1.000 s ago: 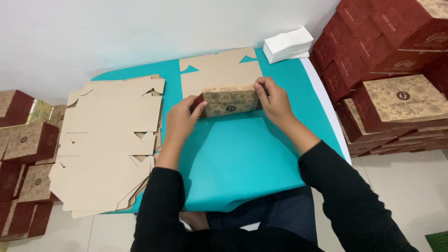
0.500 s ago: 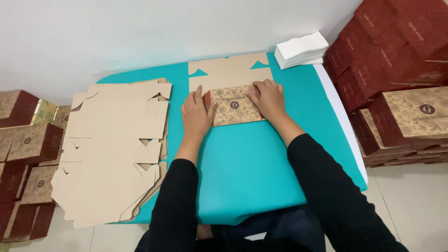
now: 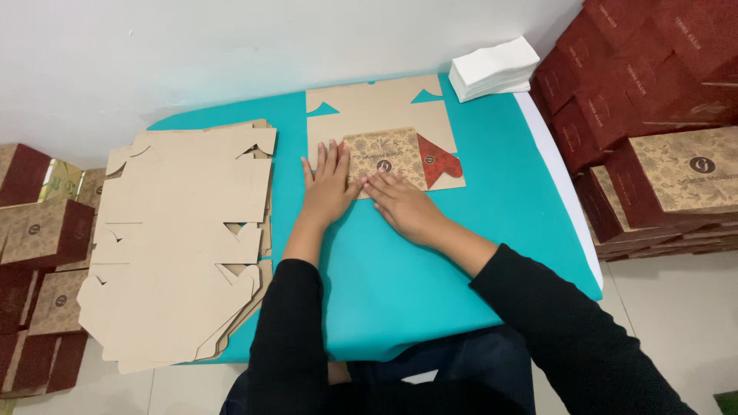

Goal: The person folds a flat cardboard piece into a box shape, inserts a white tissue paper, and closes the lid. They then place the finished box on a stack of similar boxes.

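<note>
Teal table (image 3: 477, 253); flat patterned brown box blank (image 3: 384, 131) with red flap

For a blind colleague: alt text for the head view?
Both hands, left hand and right hand, press a flat patterned box blank onto a teal table; a stack of cardboard blanks lies left.

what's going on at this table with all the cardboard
A person in black sleeves is pressing a folded panel of a flat cardboard box blank down onto a teal table. The left hand lies flat on the panel's left edge, and the right hand presses its near edge. A stack of unfolded blanks lies to the left, white napkins at the far corner, and finished boxes are piled on the right.
</note>
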